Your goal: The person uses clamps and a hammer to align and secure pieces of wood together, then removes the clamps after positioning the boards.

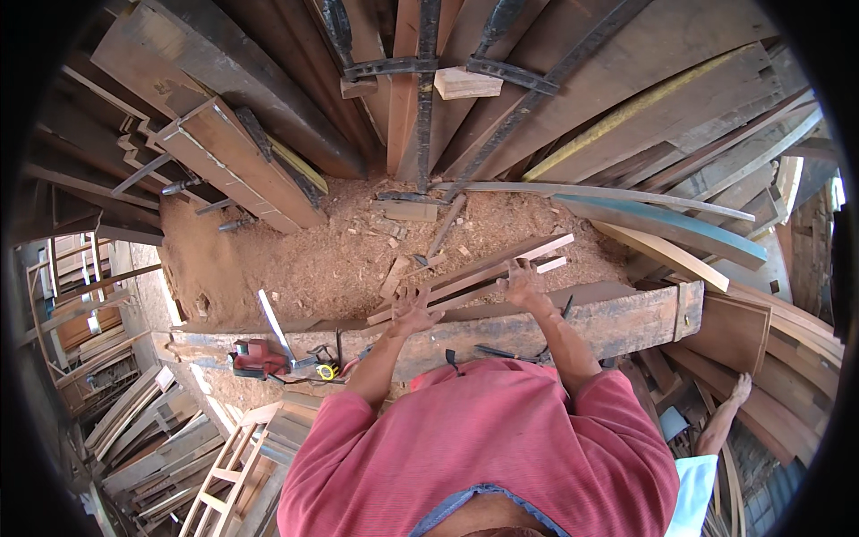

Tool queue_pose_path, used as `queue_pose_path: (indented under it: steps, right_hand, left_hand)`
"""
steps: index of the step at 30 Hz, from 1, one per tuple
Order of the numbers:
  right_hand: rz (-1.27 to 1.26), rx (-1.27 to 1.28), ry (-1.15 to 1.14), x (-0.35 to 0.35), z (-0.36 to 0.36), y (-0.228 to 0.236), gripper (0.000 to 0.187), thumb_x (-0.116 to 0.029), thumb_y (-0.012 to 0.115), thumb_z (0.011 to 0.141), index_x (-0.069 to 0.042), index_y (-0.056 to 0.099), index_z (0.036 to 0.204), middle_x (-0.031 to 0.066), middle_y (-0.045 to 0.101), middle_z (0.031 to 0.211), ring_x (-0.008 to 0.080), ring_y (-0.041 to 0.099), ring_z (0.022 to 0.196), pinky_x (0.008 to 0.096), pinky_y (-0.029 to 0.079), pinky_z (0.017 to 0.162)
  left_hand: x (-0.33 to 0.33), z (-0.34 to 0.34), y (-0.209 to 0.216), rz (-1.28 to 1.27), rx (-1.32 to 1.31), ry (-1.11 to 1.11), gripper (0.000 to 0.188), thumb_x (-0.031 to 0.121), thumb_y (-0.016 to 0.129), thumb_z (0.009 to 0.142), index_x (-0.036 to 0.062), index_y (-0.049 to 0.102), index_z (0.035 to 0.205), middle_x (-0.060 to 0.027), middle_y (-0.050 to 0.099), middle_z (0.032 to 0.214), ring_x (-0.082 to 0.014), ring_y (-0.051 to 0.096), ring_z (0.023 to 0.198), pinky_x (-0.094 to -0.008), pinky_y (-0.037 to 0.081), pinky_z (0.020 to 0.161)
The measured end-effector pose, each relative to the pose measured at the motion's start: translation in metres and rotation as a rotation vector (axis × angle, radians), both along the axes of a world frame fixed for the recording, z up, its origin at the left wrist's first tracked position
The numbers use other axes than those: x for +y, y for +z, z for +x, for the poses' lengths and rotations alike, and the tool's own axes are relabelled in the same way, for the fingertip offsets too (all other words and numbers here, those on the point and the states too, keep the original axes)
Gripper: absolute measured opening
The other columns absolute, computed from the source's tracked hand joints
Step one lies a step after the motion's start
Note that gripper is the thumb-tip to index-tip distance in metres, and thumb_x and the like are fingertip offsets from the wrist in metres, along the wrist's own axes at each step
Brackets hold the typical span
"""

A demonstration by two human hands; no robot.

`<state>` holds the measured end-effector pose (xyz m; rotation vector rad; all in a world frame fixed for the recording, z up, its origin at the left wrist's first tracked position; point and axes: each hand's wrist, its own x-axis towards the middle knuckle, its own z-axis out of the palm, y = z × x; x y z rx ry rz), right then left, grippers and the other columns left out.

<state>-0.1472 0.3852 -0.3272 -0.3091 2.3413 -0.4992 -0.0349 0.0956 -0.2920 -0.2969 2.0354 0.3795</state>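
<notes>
Two long wooden strips (483,265) lie side by side at a slant over the shavings, just beyond the thick beam's edge. My left hand (412,313) is at their near left part, fingers spread apart. Farther right, my right hand (524,285) reaches over the strips, with its fingers extended onto the wood and its thumb out to the left. The pale cut ends of the strips show past this hand. Parts of both strips are hidden beneath my hands.
The worn beam (617,319) runs across in front of me. A red power tool (259,358) and yellow tape measure (327,370) sit at left. Bar clamps (425,98) and leaning boards fill the far side. Another person's arm (725,413) shows at lower right.
</notes>
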Motion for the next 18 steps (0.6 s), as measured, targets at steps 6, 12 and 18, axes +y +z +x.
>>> queue_pose_path:
  steps: [6,12,18]
  right_hand:
    - [0.093,-0.084,0.171,-0.008,0.003,0.020,0.071,-0.040,0.064,0.091,-0.010,0.040,0.151,0.0216,0.037,0.155,0.0446,0.039,0.139,0.0525,0.037,0.114]
    - [0.127,-0.335,0.273,0.005,0.031,-0.023,0.061,-0.039,0.061,0.094,-0.006,0.050,0.144,0.0208,0.049,0.149,0.0446,0.042,0.140,0.0542,0.036,0.115]
    - [0.008,-0.283,0.080,0.004,-0.003,-0.004,0.051,-0.038,0.057,0.096,-0.005,0.057,0.136,0.0207,0.054,0.144,0.0396,0.048,0.136,0.0464,0.039,0.114]
  left_hand:
    - [0.000,0.025,-0.007,0.052,0.123,-0.215,0.086,0.062,0.064,0.087,0.0169,0.037,0.155,-0.0266,0.027,0.161,-0.0475,0.019,0.151,-0.0620,0.016,0.121]
    - [0.011,0.013,0.000,0.067,0.069,-0.227,0.085,0.062,0.061,0.088,0.0177,0.036,0.156,-0.0245,0.029,0.161,-0.0465,0.018,0.151,-0.0633,0.016,0.121]
    - [-0.008,0.007,-0.032,0.074,0.144,0.110,0.089,0.060,0.060,0.090,0.0123,0.029,0.158,-0.0270,0.027,0.161,-0.0463,0.021,0.151,-0.0552,0.023,0.121]
